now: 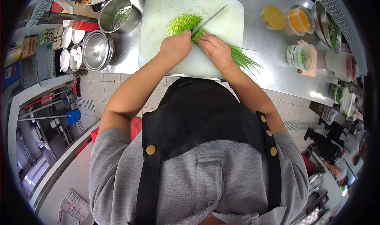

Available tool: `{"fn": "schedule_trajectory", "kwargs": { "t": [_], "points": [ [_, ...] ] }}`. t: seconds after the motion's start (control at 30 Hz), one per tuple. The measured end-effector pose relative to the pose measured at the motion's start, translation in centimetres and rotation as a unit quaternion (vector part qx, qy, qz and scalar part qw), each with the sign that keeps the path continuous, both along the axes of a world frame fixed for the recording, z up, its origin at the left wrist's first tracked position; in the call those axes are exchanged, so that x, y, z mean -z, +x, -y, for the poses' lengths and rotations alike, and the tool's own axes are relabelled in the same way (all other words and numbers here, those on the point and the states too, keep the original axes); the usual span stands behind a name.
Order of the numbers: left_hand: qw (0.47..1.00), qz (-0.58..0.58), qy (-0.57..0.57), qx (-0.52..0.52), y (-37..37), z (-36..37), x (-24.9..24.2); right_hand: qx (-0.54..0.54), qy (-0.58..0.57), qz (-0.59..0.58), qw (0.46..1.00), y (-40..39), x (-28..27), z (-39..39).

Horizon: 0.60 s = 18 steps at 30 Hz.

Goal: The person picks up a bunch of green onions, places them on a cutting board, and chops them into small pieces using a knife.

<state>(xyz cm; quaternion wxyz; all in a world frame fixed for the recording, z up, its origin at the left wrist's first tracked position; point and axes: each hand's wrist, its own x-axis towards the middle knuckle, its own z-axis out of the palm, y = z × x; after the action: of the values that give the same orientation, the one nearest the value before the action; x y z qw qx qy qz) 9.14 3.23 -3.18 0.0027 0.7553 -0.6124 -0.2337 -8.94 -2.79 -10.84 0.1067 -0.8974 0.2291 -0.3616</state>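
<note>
My left hand [176,47] is closed around the handle of a kitchen knife [211,18], whose blade points up and to the right over the cutting board. My right hand [215,50] presses a bunch of green onions [244,59] against the white cutting board [158,11], fingers closed over the stalks just right of the blade. The long green ends trail off the board to the right. A heap of chopped green onion [184,24] lies left of the blade, with small bits scattered farther back.
The board rests on a steel counter [273,72]. To the left stand a deep steel pot [105,21] with green scraps and stacked steel bowls [93,60]. On the right are a yellow-lidded tub [273,17], an orange-filled container [299,21] and a plastic tub [295,56]. People appear far right.
</note>
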Motion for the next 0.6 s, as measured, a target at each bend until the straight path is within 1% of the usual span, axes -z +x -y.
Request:
{"fn": "schedule_trajectory", "kwargs": {
  "t": [0.03, 0.1, 0.17, 0.27, 0.33, 0.5, 0.6],
  "points": [
    [1.0, 0.003, -0.003, 0.009, 0.1, 0.2, 0.2, 0.001, 0.0, 0.0, 1.0, 0.0, 0.0, 0.0],
    [1.0, 0.018, 0.003, 0.017, 0.1, 0.7, -1.5, 0.012, 0.028, -0.027, 0.999, -0.1, -0.4, -0.2],
    [0.999, 0.035, 0.009, 0.023, -0.1, 1.0, -2.6, 0.013, 0.025, -0.027, 0.999, 0.0, -0.7, -0.2],
    [0.998, 0.04, 0.026, 0.036, -0.5, 1.0, -2.9, 0.013, 0.021, -0.028, 0.999, 0.1, -0.8, -0.2],
    [0.998, 0.02, 0.037, 0.039, -0.6, 1.0, -2.8, 0.012, 0.019, -0.03, 0.999, 0.0, -0.7, -0.1],
    [0.997, 0.023, 0.062, 0.039, -0.2, 1.0, -4.9, -0.009, 0.031, -0.048, 0.998, -0.1, -0.8, 0.1],
    [0.997, 0.024, 0.062, 0.042, 0.2, 0.6, -4.4, 0.004, 0.021, -0.056, 0.998, 0.0, -1.0, -0.1]
  ]
}}
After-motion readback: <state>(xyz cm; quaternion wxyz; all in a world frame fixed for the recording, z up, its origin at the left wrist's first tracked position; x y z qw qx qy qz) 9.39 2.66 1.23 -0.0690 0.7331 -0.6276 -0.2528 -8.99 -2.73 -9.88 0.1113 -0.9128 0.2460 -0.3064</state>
